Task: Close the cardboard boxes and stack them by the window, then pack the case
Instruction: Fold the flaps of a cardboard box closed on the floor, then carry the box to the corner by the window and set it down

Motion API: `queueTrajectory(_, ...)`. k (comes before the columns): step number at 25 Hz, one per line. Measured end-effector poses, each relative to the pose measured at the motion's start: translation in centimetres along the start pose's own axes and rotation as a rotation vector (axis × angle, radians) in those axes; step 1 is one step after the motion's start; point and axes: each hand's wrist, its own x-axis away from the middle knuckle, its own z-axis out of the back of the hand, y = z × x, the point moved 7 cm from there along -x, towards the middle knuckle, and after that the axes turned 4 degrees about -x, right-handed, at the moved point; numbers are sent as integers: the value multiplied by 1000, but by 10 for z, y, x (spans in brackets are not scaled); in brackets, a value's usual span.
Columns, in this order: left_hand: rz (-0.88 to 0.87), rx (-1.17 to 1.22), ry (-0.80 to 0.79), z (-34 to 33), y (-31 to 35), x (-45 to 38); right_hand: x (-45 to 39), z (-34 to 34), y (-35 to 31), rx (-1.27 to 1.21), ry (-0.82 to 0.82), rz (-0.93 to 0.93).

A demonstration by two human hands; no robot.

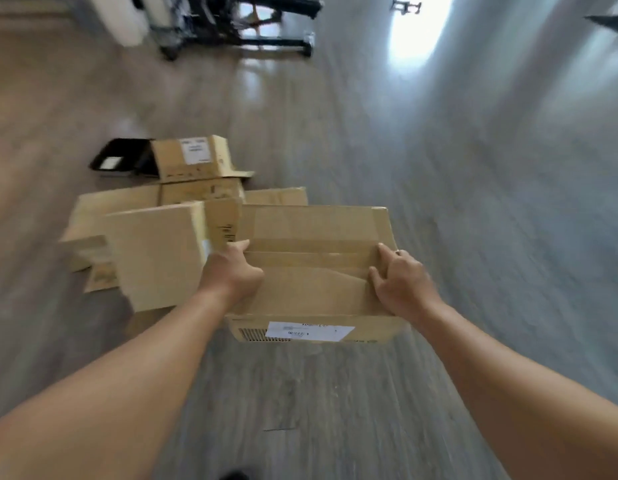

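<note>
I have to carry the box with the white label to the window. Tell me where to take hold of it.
Take the labelled box by its two short ends, one hand from each side, as the left hand and right hand do now. It is wide and flat, and its top flaps look only folded shut, so a grip lower on the ends probably holds better than the flaps.

Grey wood-look floor [300, 393]; black wheeled stand [252, 32] far off (blurred).

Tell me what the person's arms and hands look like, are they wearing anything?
Both arms are bare, with no sleeves showing up to the edge of the picture. No gloves and no watch. The right hand wears a thin ring on one finger. The left hand wears nothing that I can see.
</note>
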Motion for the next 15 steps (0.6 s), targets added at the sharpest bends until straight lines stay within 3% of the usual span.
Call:
queueTrajectory(9,481,143,264,333,-134,203,95,58,-364,20,-251,447)
queueTrajectory(15,669,168,516,492,-254,344,198,11,-592,76,-382,733)
